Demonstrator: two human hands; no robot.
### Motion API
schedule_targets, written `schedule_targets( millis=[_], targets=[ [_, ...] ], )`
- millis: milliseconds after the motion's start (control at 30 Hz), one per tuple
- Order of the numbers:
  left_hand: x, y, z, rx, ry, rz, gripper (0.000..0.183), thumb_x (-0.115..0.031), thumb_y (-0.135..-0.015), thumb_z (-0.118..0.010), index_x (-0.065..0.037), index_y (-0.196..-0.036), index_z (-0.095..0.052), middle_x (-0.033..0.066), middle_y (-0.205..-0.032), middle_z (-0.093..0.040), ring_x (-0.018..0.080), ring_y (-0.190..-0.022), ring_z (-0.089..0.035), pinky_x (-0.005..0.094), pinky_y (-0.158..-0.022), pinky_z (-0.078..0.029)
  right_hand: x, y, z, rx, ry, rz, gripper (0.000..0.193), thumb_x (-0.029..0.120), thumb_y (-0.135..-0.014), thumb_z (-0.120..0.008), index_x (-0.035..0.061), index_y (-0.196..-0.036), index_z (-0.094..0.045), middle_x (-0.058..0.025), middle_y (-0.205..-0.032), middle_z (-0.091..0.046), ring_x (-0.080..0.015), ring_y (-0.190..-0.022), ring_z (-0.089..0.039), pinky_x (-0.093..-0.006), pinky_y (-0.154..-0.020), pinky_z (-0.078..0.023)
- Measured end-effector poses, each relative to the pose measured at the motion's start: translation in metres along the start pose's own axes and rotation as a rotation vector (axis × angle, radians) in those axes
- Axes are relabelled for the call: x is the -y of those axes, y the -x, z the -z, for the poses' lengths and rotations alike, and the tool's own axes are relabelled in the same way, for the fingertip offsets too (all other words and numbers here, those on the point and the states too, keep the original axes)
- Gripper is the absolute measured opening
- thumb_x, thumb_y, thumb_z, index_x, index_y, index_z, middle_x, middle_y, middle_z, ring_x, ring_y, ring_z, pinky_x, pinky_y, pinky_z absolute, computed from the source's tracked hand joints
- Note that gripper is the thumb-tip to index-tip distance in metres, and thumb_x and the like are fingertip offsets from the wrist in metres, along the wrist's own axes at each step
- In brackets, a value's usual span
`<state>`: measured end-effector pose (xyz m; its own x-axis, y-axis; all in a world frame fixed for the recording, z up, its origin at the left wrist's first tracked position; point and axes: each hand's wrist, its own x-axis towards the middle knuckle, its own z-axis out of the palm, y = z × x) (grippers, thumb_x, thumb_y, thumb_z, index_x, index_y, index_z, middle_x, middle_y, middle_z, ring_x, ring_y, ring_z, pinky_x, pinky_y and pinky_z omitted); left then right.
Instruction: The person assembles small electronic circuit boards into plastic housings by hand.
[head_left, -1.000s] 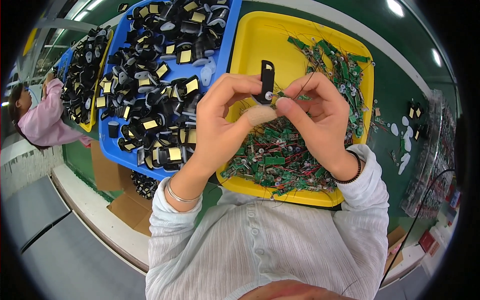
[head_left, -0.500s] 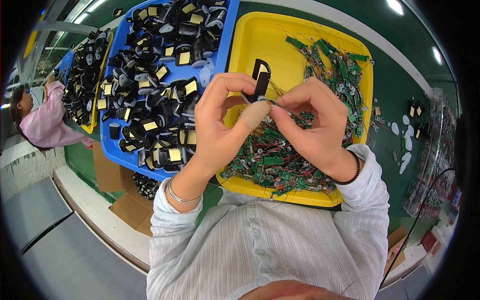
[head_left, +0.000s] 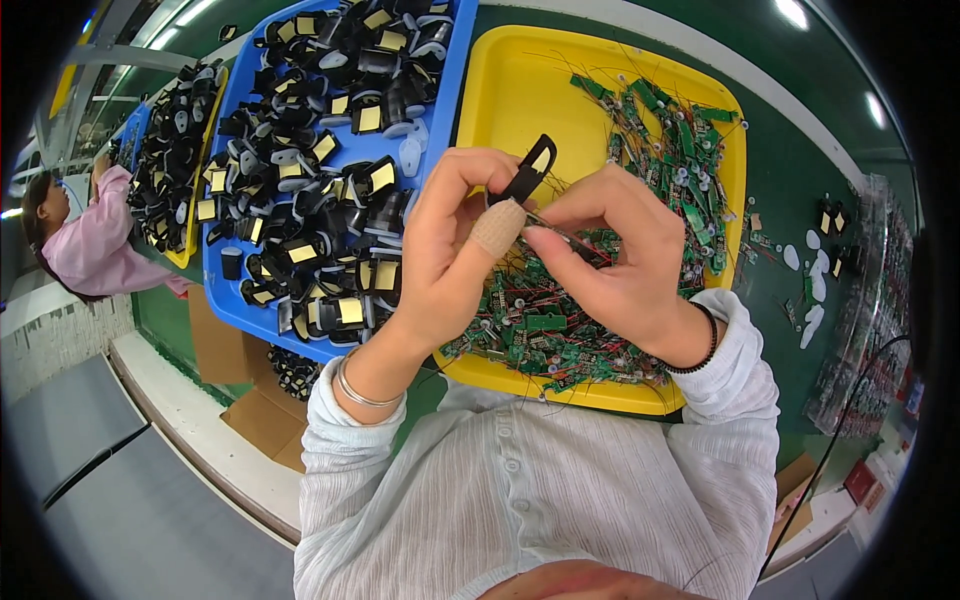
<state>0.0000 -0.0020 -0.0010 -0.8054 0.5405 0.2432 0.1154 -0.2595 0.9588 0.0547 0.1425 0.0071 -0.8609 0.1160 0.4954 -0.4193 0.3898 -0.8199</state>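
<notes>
My left hand [head_left: 440, 250], a bandage around its thumb, is closed on a black plastic casing [head_left: 527, 180] that leans up to the right. A pale yellow patch shows inside the casing's outer end. Close beside it, my right hand [head_left: 630, 265] pinches a thin circuit board [head_left: 565, 238] between thumb and fingers, its near end at my left thumb tip. Whether that end sits inside the casing is hidden by the fingers. Both hands are above a yellow tray [head_left: 505, 85] heaped with green circuit boards [head_left: 545, 325] and their thin wires.
To the left, a blue tray [head_left: 457, 60] holds many black casings [head_left: 300, 250] with yellow patches. Pale oval pieces [head_left: 815, 275] and a few casings lie on the green table at right, near clear plastic packs [head_left: 870, 300]. A person in pink [head_left: 95, 235] works at far left.
The black casing has tipped from nearly upright to leaning right. My right hand has shifted slightly down and left, and more of the circuit board shows in its fingers.
</notes>
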Motion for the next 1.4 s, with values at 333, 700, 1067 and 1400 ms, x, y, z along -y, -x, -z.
schedule_targets(
  millis=[333,700,1067,1400],
  targets=[
    [0.005,0.002,0.007,0.005,-0.155,-0.102,0.018,-0.005,-0.081,-0.045,0.002,-0.097,-0.043,0.0134,-0.102,-0.045,0.0226,-0.102,-0.047,0.0367,-0.091,-0.038,0.002,0.002,0.002,0.048,-0.113,-0.131,0.018,0.004,-0.068,-0.069,0.0011,-0.082,-0.060,-0.0066,-0.072,-0.058,-0.0131,-0.059,-0.057,-0.0211,-0.050,-0.045],
    [0.000,-0.005,0.006,0.036,-0.086,0.050,0.026,-0.004,-0.076,-0.060,0.000,-0.098,-0.045,0.0057,-0.096,-0.046,0.0116,-0.086,-0.048,0.0238,-0.077,-0.040,-0.012,-0.001,0.003,0.085,-0.446,-0.447,0.015,0.003,-0.076,-0.062,-0.0011,-0.089,-0.058,-0.0045,-0.076,-0.058,-0.0093,-0.066,-0.056,-0.0200,-0.057,-0.048],
    [-0.003,-0.007,0.014,-0.015,-0.525,-0.177,0.026,-0.002,-0.073,-0.062,-0.001,-0.097,-0.051,0.0084,-0.090,-0.051,0.0165,-0.076,-0.051,0.0254,-0.068,-0.042,-0.003,-0.005,0.013,0.129,-0.432,-0.443,0.012,0.003,-0.081,-0.057,-0.0020,-0.091,-0.054,-0.0027,-0.069,-0.055,-0.0055,-0.054,-0.052,-0.0176,-0.048,-0.043],
    [-0.009,-0.002,0.018,0.127,-0.568,-0.090,0.027,-0.016,-0.085,-0.048,0.001,-0.106,-0.052,0.0133,-0.089,-0.057,0.0254,-0.079,-0.055,0.0300,-0.070,-0.043,-0.005,-0.003,0.014,0.120,-0.524,-0.441,0.011,0.007,-0.084,-0.054,-0.0021,-0.091,-0.053,-0.0024,-0.073,-0.055,-0.0041,-0.053,-0.050,-0.0162,-0.046,-0.041]
  ],
)
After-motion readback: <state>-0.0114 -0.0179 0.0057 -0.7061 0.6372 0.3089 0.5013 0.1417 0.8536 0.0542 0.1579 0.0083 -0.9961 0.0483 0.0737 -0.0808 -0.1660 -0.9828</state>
